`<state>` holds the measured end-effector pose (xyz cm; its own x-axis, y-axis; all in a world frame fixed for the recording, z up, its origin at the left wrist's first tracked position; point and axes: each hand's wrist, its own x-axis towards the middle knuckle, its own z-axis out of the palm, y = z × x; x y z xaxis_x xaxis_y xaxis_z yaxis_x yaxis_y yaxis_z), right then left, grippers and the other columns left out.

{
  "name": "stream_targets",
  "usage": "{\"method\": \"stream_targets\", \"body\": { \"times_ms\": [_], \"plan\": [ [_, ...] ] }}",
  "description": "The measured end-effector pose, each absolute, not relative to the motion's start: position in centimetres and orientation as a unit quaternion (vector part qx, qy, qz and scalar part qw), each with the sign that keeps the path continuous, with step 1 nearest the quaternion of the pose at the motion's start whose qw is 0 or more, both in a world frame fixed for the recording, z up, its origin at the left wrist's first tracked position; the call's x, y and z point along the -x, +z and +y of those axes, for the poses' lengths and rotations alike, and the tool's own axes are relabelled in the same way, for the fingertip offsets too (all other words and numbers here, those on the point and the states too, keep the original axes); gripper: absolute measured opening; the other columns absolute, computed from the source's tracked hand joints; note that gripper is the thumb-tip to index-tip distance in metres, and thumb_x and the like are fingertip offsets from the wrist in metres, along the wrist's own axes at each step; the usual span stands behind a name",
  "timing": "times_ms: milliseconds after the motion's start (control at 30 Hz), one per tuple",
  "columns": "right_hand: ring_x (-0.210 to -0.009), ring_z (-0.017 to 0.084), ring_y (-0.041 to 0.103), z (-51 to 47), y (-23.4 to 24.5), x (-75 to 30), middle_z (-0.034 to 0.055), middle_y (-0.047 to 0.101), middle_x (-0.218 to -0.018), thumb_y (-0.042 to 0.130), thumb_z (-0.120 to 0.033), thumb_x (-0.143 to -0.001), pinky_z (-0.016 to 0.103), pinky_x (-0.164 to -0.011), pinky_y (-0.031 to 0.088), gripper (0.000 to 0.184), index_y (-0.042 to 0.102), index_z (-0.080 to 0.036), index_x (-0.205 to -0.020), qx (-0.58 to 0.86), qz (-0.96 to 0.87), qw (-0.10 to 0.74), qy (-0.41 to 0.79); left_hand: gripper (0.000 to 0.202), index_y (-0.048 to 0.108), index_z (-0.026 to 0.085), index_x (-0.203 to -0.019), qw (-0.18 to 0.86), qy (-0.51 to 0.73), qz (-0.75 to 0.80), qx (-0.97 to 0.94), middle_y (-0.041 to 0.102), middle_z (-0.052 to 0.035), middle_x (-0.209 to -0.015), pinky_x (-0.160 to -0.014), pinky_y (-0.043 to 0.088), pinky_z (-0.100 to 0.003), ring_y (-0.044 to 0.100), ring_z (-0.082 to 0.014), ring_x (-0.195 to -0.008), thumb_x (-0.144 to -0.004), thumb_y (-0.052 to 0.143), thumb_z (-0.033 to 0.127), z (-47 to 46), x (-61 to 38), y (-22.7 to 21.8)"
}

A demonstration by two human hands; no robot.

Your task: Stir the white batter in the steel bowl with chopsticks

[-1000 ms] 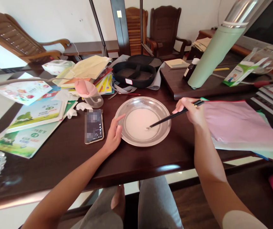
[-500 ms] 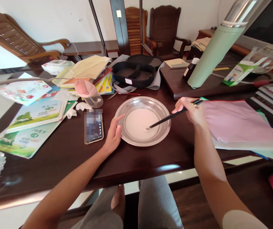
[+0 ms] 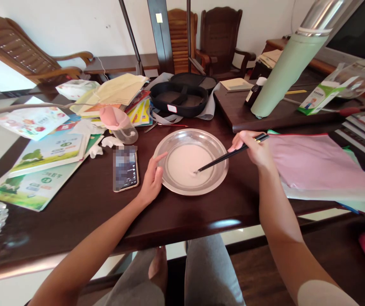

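A round metal plate (image 3: 220, 174) sits on the dark wooden table, with a pale, milky liquid (image 3: 185, 159) in its middle. My left hand (image 3: 152, 180) holds the plate's left rim, its index finger lying over the edge and the thumb beside it; the other fingers are mostly hidden. In my right hand (image 3: 253, 146) is a pair of black chopsticks (image 3: 222, 158) with gold-coloured bands near the top. They slant down to the left, and their tips are in the liquid, right of my left hand.
Left of the plate lie a phone (image 3: 125, 168), crumpled tissue and booklets (image 3: 48, 148). A pink-lidded cup (image 3: 118, 123) stands behind the phone. An open black case (image 3: 179, 100) is at the back. To the right are a pink folder (image 3: 319, 161) and a tall green thermos (image 3: 291, 72).
The chopstick tips have shifted slightly left through the liquid, and my right hand has moved a little with them. My left hand and the plate have stayed in place.
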<state>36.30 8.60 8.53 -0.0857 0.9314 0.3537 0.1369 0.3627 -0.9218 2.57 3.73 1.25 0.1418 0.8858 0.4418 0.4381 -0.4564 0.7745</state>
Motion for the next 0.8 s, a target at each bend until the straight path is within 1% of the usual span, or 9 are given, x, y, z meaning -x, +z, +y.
{"method": "stream_targets", "body": {
  "times_ms": [100, 167, 267, 367, 433, 533, 667, 733, 800],
  "plan": [
    [-0.074, 0.023, 0.076, 8.3, 8.7, -35.0, 0.0034, 0.079, -0.072, 0.071, -0.065, -0.087, 0.038, -0.077, 0.059, 0.046, 0.073, -0.026, -0.065, 0.392, -0.674, 0.467, 0.417, 0.062, 0.058, 0.021, -0.142, 0.236, 0.464, 0.458, -0.72, 0.064, -0.0164, -0.143, -0.126, 0.031, -0.057, 0.057, -0.0313, -0.138, -0.106, 0.032, 0.064, 3.7, -2.6, 1.3],
    [-0.082, 0.023, 0.078, 8.3, 8.7, -34.4, 0.0045, 0.081, -0.08, 0.072, -0.066, -0.085, 0.038, -0.081, 0.06, 0.044, 0.076, -0.025, -0.07, 0.389, -0.689, 0.453, 0.412, 0.062, 0.058, 0.02, -0.142, 0.233, 0.463, 0.46, -0.722, 0.064, -0.0164, -0.143, -0.125, 0.031, -0.057, 0.057, -0.0314, -0.138, -0.107, 0.031, 0.064, 3.7, -2.6, 1.3],
    [-0.085, 0.023, 0.078, 8.6, 8.6, -35.0, 0.0039, 0.082, -0.083, 0.073, -0.063, -0.087, 0.038, -0.085, 0.059, 0.041, 0.076, -0.025, -0.072, 0.417, -0.667, 0.498, 0.364, 0.063, 0.058, 0.02, -0.141, 0.231, 0.459, 0.464, -0.721, 0.064, -0.0166, -0.143, -0.126, 0.031, -0.056, 0.057, -0.0313, -0.139, -0.106, 0.031, 0.065, 3.8, -2.5, 1.3],
    [-0.071, 0.022, 0.075, 8.9, 8.4, -36.5, 0.0025, 0.078, -0.068, 0.07, -0.061, -0.091, 0.04, -0.082, 0.058, 0.045, 0.072, -0.026, -0.062, 0.429, -0.625, 0.567, 0.323, 0.064, 0.057, 0.02, -0.141, 0.236, 0.458, 0.467, -0.719, 0.064, -0.0166, -0.143, -0.126, 0.031, -0.056, 0.056, -0.0309, -0.139, -0.106, 0.031, 0.067, 3.8, -2.5, 1.2],
    [-0.063, 0.021, 0.071, 9.0, 8.3, -37.0, 0.0025, 0.074, -0.062, 0.066, -0.059, -0.093, 0.041, -0.076, 0.058, 0.05, 0.069, -0.026, -0.056, 0.408, -0.619, 0.586, 0.327, 0.065, 0.057, 0.02, -0.141, 0.237, 0.457, 0.467, -0.719, 0.064, -0.0166, -0.143, -0.126, 0.03, -0.056, 0.057, -0.0307, -0.139, -0.106, 0.03, 0.067, 3.8, -2.5, 1.2],
    [-0.065, 0.021, 0.072, 8.6, 8.4, -36.3, 0.003, 0.076, -0.065, 0.068, -0.058, -0.093, 0.038, -0.072, 0.057, 0.047, 0.072, -0.026, -0.059, 0.377, -0.652, 0.542, 0.372, 0.065, 0.057, 0.02, -0.141, 0.233, 0.457, 0.467, -0.721, 0.065, -0.0166, -0.143, -0.126, 0.031, -0.056, 0.057, -0.0308, -0.138, -0.106, 0.03, 0.067, 3.8, -2.5, 1.2],
    [-0.079, 0.022, 0.077, 8.3, 8.6, -34.7, 0.0041, 0.081, -0.079, 0.073, -0.059, -0.088, 0.036, -0.077, 0.059, 0.038, 0.078, -0.025, -0.071, 0.371, -0.696, 0.474, 0.391, 0.063, 0.057, 0.02, -0.142, 0.229, 0.454, 0.468, -0.723, 0.064, -0.0165, -0.143, -0.125, 0.033, -0.055, 0.057, -0.031, -0.138, -0.106, 0.03, 0.065, 3.7, -2.5, 1.3],
    [-0.082, 0.022, 0.078, 8.4, 8.5, -34.9, 0.0039, 0.081, -0.08, 0.074, -0.059, -0.088, 0.036, -0.079, 0.059, 0.038, 0.078, -0.025, -0.072, 0.394, -0.685, 0.491, 0.366, 0.062, 0.058, 0.02, -0.142, 0.23, 0.458, 0.466, -0.722, 0.064, -0.0165, -0.144, -0.124, 0.035, -0.054, 0.057, -0.0309, -0.138, -0.107, 0.031, 0.064, 3.8, -2.5, 1.2],
    [-0.077, 0.022, 0.078, 8.6, 8.4, -35.7, 0.0029, 0.08, -0.074, 0.073, -0.059, -0.089, 0.037, -0.079, 0.059, 0.04, 0.076, -0.025, -0.068, 0.421, -0.654, 0.53, 0.339, 0.062, 0.058, 0.02, -0.142, 0.233, 0.462, 0.461, -0.721, 0.064, -0.0164, -0.143, -0.124, 0.035, -0.054, 0.057, -0.0306, -0.138, -0.107, 0.031, 0.064, 3.8, -2.4, 1.1]
  ]
}}
